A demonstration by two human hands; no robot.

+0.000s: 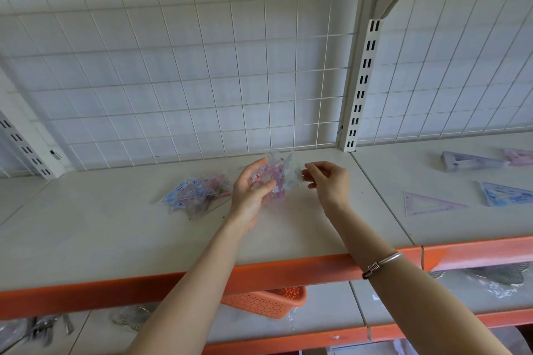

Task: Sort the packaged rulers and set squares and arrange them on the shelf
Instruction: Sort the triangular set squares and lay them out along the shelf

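Bracelet point(380, 264) on R forearm, L hand point(251, 192) gripping packaged set squares point(277, 179) over shelf point(115, 225), R hand point(328, 181) pinching prob. their wrap.

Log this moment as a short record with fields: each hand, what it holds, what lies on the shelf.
Held: bundle of packaged set squares, between both hands, over the shelf
Left hand: grips the bundle from its left side
Right hand: pinches the bundle's clear wrapper
Left of the hands: loose pile of packaged set squares, flat on the shelf
Right section: purple triangle and blue pack, lying apart
Below: orange basket on the lower shelf
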